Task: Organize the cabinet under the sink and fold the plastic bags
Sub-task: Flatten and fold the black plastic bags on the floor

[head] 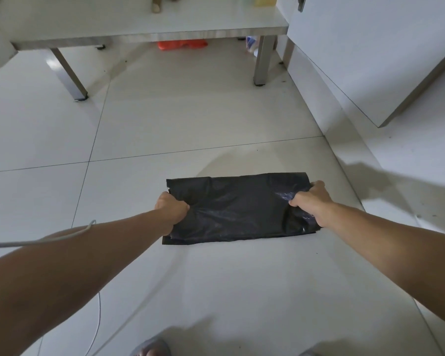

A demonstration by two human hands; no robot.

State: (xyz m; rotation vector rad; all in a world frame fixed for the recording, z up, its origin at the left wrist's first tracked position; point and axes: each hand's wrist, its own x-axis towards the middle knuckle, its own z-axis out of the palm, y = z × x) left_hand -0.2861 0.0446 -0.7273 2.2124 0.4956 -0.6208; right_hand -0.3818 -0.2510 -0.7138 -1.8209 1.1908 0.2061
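Our left hand (170, 207) and right hand (312, 201) each grip an end of the flat black plastic bag (238, 209) on the white tiled floor (190, 119).

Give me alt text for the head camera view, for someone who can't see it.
Two bare hands, left and right, each grip an end of a black plastic bag lying flat on a white tiled floor, with an open cabinet door at right.
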